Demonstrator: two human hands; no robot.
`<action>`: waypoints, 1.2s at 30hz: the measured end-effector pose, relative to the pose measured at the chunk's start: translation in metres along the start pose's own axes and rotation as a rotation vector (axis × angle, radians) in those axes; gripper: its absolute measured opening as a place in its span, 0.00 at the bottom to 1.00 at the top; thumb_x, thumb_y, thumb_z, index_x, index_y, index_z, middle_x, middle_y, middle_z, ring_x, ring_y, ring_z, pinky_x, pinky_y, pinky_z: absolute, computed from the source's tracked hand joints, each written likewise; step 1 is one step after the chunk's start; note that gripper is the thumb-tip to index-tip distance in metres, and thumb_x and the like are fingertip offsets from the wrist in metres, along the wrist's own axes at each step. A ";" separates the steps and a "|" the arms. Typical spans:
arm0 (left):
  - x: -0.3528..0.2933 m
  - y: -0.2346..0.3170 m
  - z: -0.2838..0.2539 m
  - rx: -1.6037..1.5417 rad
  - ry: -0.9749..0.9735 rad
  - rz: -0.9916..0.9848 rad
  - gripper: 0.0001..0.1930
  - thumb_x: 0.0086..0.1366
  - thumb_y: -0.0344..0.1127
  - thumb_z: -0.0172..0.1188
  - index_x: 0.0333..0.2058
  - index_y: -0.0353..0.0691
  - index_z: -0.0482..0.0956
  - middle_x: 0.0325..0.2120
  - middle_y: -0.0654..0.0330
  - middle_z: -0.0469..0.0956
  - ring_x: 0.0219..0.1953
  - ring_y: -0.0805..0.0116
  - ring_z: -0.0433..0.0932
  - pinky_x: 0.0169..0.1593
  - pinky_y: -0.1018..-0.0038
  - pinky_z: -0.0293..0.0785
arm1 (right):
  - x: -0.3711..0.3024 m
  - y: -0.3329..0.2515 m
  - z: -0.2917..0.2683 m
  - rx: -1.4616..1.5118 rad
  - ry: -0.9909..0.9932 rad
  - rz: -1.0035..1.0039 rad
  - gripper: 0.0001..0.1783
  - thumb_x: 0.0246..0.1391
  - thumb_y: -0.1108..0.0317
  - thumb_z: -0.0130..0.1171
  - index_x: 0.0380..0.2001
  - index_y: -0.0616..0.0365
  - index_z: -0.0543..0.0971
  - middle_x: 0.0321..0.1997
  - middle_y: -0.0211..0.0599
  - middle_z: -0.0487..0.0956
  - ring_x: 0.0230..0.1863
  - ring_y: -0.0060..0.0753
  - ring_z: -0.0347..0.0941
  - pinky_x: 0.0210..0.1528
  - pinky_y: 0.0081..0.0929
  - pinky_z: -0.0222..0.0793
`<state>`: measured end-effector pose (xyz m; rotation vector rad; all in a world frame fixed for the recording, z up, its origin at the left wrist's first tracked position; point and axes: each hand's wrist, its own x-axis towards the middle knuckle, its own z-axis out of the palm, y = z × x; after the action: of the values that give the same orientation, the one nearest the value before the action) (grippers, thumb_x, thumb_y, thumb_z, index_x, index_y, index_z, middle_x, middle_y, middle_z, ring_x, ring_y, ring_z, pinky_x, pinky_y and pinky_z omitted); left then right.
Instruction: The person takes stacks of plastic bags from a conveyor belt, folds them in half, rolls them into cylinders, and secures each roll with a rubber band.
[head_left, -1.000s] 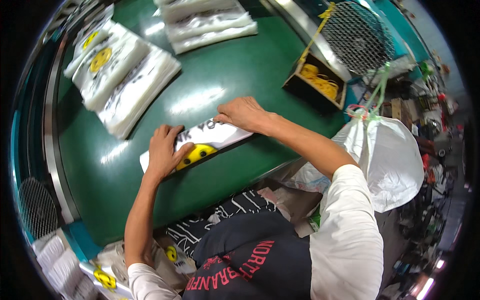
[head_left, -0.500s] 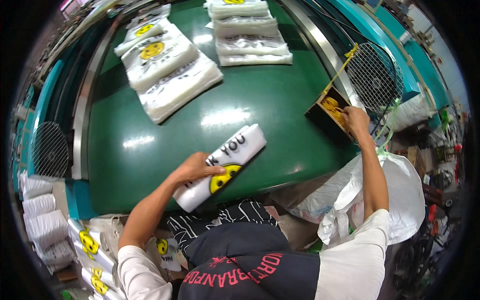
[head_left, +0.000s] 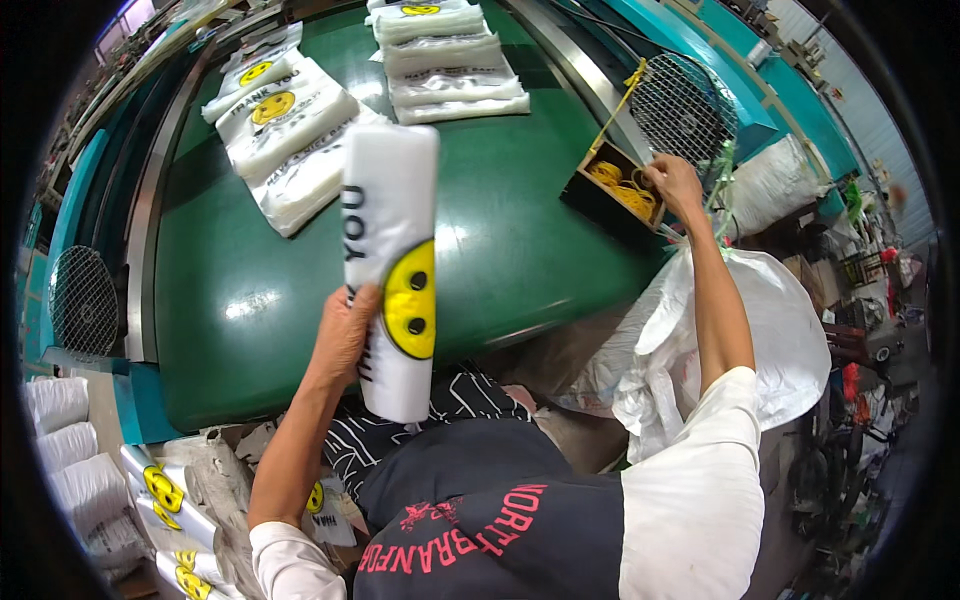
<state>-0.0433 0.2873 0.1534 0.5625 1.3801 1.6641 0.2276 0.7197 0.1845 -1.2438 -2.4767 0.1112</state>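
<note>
My left hand (head_left: pixel 345 335) is closed round a folded bundle of white plastic bags (head_left: pixel 395 190) with a yellow smiley print, held nearly upright above the near edge of the green belt. The thumb lies across its front; the other fingers are hidden behind it. At the right, my right hand (head_left: pixel 678 188) is closed in a pinch at the upper rim of a small open box (head_left: pixel 612 212). Yellow rubber bands (head_left: pixel 632 197) fill the box, and a thin yellow loop shows at my fingertips.
Stacks of printed white bags (head_left: pixel 290 150) (head_left: pixel 455 85) lie on the far part of the green belt (head_left: pixel 250 300). Round wire guards (head_left: pixel 683 108) (head_left: pixel 84 303) flank it. A large white sack (head_left: pixel 765 330) stands at the right, and more bag bundles (head_left: pixel 90 490) lie lower left.
My left hand has raised the bag bundle and turned it from slanting to nearly upright. My right hand has drawn back from inside the box to its rim, with a yellow band at the fingertips.
</note>
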 end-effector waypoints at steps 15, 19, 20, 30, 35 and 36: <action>-0.047 0.024 -0.003 -0.168 -0.426 0.117 0.19 0.63 0.49 0.60 0.39 0.36 0.79 0.32 0.65 0.79 0.34 0.78 0.72 0.39 0.77 0.70 | -0.106 -0.223 0.038 1.672 -0.789 0.043 0.24 0.61 0.59 0.47 0.55 0.64 0.65 0.51 0.43 0.73 0.48 0.40 0.73 0.53 0.39 0.70; -0.078 0.016 -0.080 0.611 -0.174 0.415 0.20 0.61 0.48 0.62 0.35 0.33 0.78 0.28 0.61 0.78 0.31 0.75 0.71 0.34 0.73 0.68 | -0.077 -0.233 0.043 1.826 -1.039 -0.354 0.27 0.62 0.57 0.45 0.57 0.66 0.64 0.45 0.47 0.73 0.41 0.38 0.72 0.48 0.38 0.69; -0.089 0.012 -0.105 0.889 -0.085 0.336 0.19 0.61 0.47 0.62 0.35 0.32 0.78 0.28 0.59 0.78 0.30 0.74 0.70 0.34 0.73 0.67 | -0.090 -0.261 0.021 1.731 -1.088 -0.620 0.26 0.61 0.57 0.47 0.55 0.66 0.67 0.36 0.43 0.76 0.33 0.33 0.72 0.40 0.31 0.69; -0.114 0.009 -0.223 -0.082 0.549 -0.058 0.17 0.62 0.46 0.62 0.38 0.36 0.80 0.33 0.63 0.81 0.27 0.79 0.77 0.33 0.79 0.76 | -0.117 -0.390 0.065 1.003 -1.003 -0.659 0.33 0.52 0.62 0.62 0.61 0.58 0.66 0.63 0.43 0.67 0.65 0.41 0.61 0.65 0.36 0.55; -0.064 0.038 -0.305 0.331 0.694 0.010 0.18 0.63 0.49 0.60 0.33 0.36 0.81 0.24 0.67 0.79 0.22 0.84 0.72 0.25 0.82 0.69 | -0.102 -0.394 0.118 0.580 -0.776 -0.916 0.31 0.51 0.64 0.64 0.58 0.54 0.68 0.63 0.48 0.67 0.63 0.48 0.63 0.62 0.38 0.61; -0.048 0.042 -0.342 0.389 0.652 -0.069 0.18 0.63 0.49 0.60 0.32 0.37 0.81 0.23 0.67 0.78 0.21 0.84 0.71 0.26 0.83 0.68 | -0.091 -0.394 0.128 0.573 -0.654 -0.884 0.33 0.47 0.65 0.66 0.57 0.56 0.69 0.62 0.51 0.66 0.63 0.52 0.62 0.62 0.39 0.61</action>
<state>-0.3032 0.0609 0.1059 0.1710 2.1960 1.5941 -0.0681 0.4198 0.1300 0.2055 -2.9337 1.0183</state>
